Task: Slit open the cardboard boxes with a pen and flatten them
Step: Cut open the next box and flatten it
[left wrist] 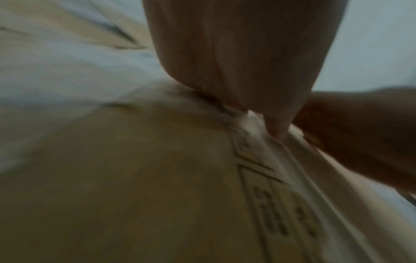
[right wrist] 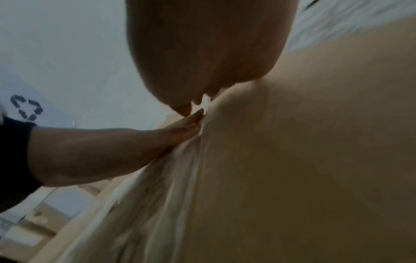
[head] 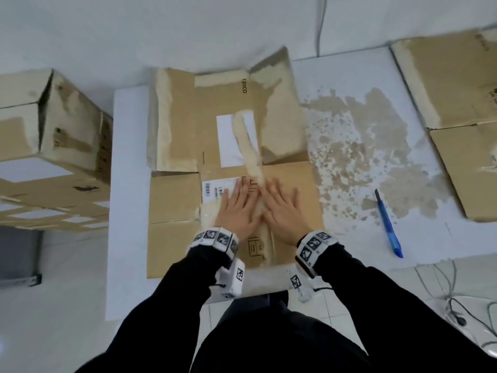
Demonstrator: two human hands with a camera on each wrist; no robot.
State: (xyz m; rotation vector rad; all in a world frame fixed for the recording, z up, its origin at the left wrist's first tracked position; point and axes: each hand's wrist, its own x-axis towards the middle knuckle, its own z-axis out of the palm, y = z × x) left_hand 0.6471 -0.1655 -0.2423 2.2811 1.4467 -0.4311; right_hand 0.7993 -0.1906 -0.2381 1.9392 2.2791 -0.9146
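Note:
A flattened brown cardboard box (head: pixel 183 205) lies on the white table (head: pixel 129 184) in the head view, with torn tape strips and a white label. My left hand (head: pixel 238 208) and right hand (head: pixel 282 208) press flat on it side by side, fingers straight and spread, on either side of a pale tape seam. The left wrist view shows my left hand (left wrist: pixel 243 62) pressing on the cardboard (left wrist: pixel 135 178). In the right wrist view my right hand (right wrist: pixel 202 53) presses on the cardboard (right wrist: pixel 303 160). A blue pen (head: pixel 388 226) lies on the table to the right, apart from both hands.
An upright cardboard box (head: pixel 53 146) stands at the left, off the table's edge. Another flattened box (head: pixel 457 109) lies at the far right. Brown paper residue (head: pixel 376 157) spots the table between the boxes. Cables (head: pixel 457 305) trail on the floor at lower right.

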